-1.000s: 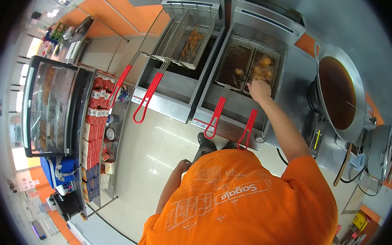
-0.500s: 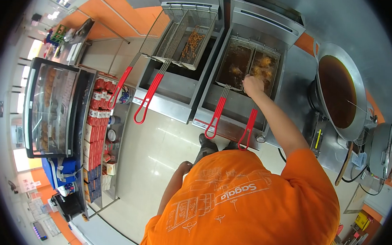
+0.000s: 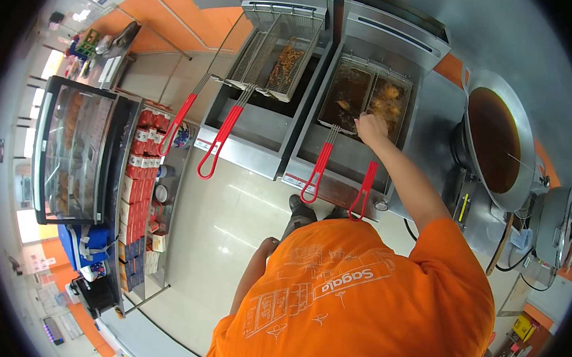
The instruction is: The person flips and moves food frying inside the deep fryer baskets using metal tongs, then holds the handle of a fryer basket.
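My right hand point(image 3: 372, 129) is closed over the front of the right fryer point(image 3: 310, 152), above the divide between two wire baskets. What its fingers hold, if anything, is hidden. Browned pieces of food point(image 3: 387, 102) bubble in the right basket's dark oil, while a single piece point(image 3: 343, 104) floats in the left basket. Two red basket handles, one on the left point(image 3: 318, 167) and one on the right point(image 3: 365, 190), stick out towards me. Down beside my thigh hangs my left hand point(image 3: 268, 246), away from the fryers, its fingers too small and shadowed to make out.
The left fryer point(image 3: 245, 132) carries raised wire baskets, one with brown fried bits point(image 3: 286, 67). To the right sits a large wok of dark oil point(image 3: 496, 138). A glass display case point(image 3: 74, 157) and shelves of red boxes point(image 3: 141, 186) stand at the left.
The view has shifted slightly. My right hand remains over the fryer in nearly the same pose, and the floating piece in the left basket has drifted a little. My left hand stays low.
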The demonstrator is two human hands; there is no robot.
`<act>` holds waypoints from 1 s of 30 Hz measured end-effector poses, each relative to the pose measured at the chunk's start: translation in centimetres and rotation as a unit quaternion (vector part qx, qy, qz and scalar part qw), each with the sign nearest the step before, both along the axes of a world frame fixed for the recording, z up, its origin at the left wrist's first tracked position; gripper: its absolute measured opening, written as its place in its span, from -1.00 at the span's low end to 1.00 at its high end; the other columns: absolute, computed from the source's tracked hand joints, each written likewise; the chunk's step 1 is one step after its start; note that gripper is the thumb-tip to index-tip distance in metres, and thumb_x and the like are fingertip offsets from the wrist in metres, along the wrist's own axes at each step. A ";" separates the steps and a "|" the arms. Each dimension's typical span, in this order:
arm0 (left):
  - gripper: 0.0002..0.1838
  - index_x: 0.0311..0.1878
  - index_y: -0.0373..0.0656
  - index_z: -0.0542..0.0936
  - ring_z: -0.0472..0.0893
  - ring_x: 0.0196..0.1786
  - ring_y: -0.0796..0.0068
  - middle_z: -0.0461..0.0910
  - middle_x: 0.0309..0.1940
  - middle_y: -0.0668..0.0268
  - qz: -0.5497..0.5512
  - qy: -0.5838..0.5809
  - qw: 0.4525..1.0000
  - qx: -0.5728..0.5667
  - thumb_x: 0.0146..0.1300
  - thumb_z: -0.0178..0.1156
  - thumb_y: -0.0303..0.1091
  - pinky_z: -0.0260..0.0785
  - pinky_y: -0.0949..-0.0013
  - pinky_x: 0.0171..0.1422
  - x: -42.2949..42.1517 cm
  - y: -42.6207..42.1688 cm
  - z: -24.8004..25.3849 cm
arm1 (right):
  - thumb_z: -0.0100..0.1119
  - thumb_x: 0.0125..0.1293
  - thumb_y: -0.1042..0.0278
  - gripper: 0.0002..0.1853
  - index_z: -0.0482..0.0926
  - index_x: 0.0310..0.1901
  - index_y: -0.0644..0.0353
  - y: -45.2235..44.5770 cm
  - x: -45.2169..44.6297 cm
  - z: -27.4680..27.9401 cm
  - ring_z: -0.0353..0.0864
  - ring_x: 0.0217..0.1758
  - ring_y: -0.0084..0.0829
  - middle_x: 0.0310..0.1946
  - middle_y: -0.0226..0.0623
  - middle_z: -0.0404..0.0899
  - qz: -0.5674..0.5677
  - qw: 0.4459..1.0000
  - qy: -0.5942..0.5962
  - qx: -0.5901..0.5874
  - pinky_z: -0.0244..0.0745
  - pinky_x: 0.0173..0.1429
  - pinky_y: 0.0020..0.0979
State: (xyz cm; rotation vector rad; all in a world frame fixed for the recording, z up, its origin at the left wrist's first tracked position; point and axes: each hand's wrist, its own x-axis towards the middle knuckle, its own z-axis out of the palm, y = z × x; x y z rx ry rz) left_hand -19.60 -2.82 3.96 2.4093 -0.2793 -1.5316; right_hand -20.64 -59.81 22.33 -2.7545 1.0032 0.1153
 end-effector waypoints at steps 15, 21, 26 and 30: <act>-0.63 -0.23 -0.21 0.70 0.66 -0.12 0.11 0.69 -0.25 -0.01 -0.041 -0.015 0.999 -0.020 0.15 0.16 -0.08 0.46 0.21 0.04 1.9 -1.5 -1.2 | 0.05 0.35 -0.08 -0.44 0.63 -0.21 0.44 -3.4 -1.2 0.5 0.59 0.01 0.12 -0.14 0.25 0.59 -0.210 0.966 -0.012 0.153 0.48 0.11 -0.04; -0.60 -0.25 -0.21 0.71 0.67 -0.14 0.10 0.69 -0.27 -0.02 -0.042 -0.005 0.999 -0.021 0.15 0.16 -0.03 0.47 0.20 0.02 1.9 -1.8 0.1 | 0.06 0.35 -0.07 -0.44 0.62 -0.24 0.46 -3.8 -1.9 1.1 0.59 -0.01 0.11 -0.16 0.24 0.60 -0.229 0.961 -0.030 0.152 0.47 0.10 -0.04; -0.59 -0.22 -0.20 0.72 0.67 -0.11 0.09 0.68 -0.25 -0.02 -0.035 -0.004 0.999 -0.006 0.15 0.16 -0.03 0.47 0.20 0.04 1.7 -1.2 -0.8 | 0.01 0.38 -0.06 -0.46 0.62 -0.15 0.40 -3.6 -2.1 2.3 0.59 0.02 0.07 -0.10 0.18 0.60 -0.217 0.962 0.011 0.166 0.49 0.10 -0.06; -0.60 -0.20 -0.21 0.71 0.66 -0.09 0.09 0.68 -0.23 -0.02 -0.032 -0.005 0.999 -0.007 0.14 0.17 -0.05 0.47 0.19 0.05 1.7 -1.0 -0.9 | 0.02 0.36 -0.07 -0.46 0.64 -0.30 0.40 -2.7 -2.4 2.6 0.62 -0.10 0.09 -0.23 0.17 0.63 -0.174 0.977 -0.010 0.125 0.50 0.01 -0.03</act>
